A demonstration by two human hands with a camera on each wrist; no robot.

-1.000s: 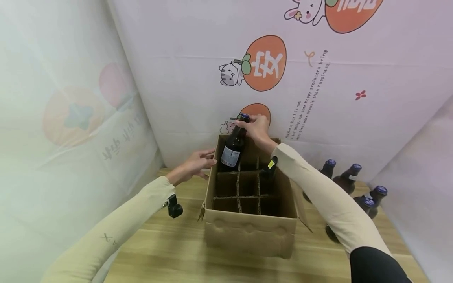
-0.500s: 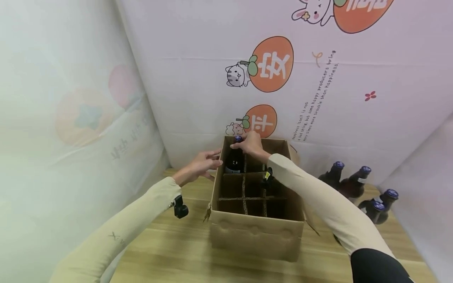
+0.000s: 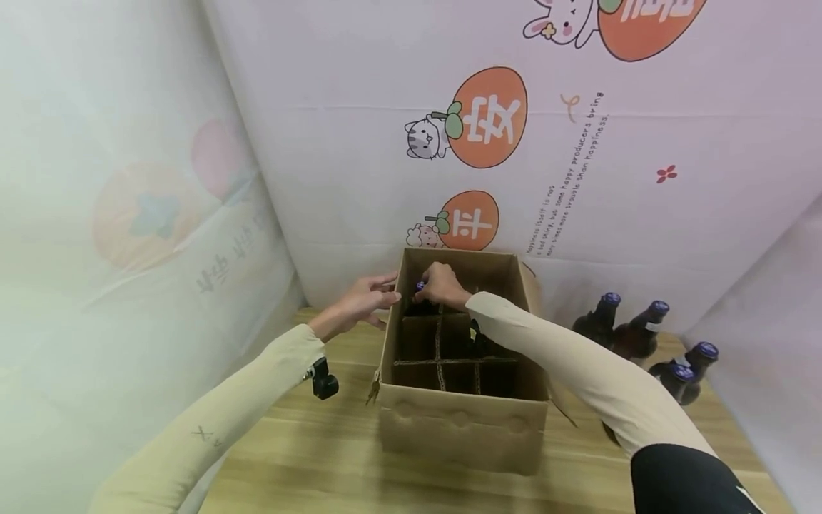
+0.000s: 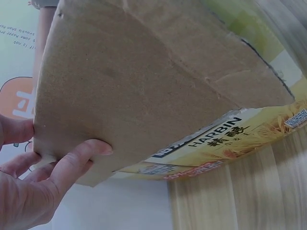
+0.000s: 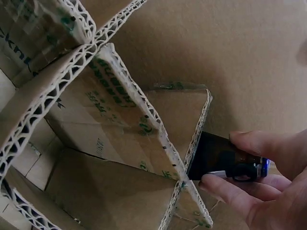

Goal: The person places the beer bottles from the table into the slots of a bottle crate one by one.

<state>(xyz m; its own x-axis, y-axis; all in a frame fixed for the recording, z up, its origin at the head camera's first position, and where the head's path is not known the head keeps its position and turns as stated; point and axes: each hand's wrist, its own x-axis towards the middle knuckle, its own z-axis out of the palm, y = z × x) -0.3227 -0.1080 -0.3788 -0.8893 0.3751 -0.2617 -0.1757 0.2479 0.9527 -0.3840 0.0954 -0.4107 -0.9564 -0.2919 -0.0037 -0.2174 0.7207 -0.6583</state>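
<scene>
A brown cardboard box (image 3: 459, 428) with cardboard dividers stands on the wooden table. My right hand (image 3: 443, 284) reaches inside, pinching a dark beer bottle (image 5: 216, 153) by its neck, just below the blue cap. Most of that bottle is down in the far-left compartment, its lower part hidden by the dividers (image 5: 144, 115). At the box's left side, my left hand (image 3: 359, 303) holds the folded-down flap (image 4: 120, 81), thumb flat on the cardboard and fingers at its edge. HARBIN lettering shows on the box's printed side in the left wrist view.
Several dark capped bottles (image 3: 600, 321) stand on the table (image 3: 308, 442) to the right, partly behind the right sleeve (image 3: 578, 357). A printed white cloth wall (image 3: 347, 157) rises close behind the box. The nearer compartments (image 3: 420, 339) hold no bottles.
My right hand has lowered the bottle from above the rim into the far-left compartment, so only its top shows in the head view. The left hand stays at the box's side.
</scene>
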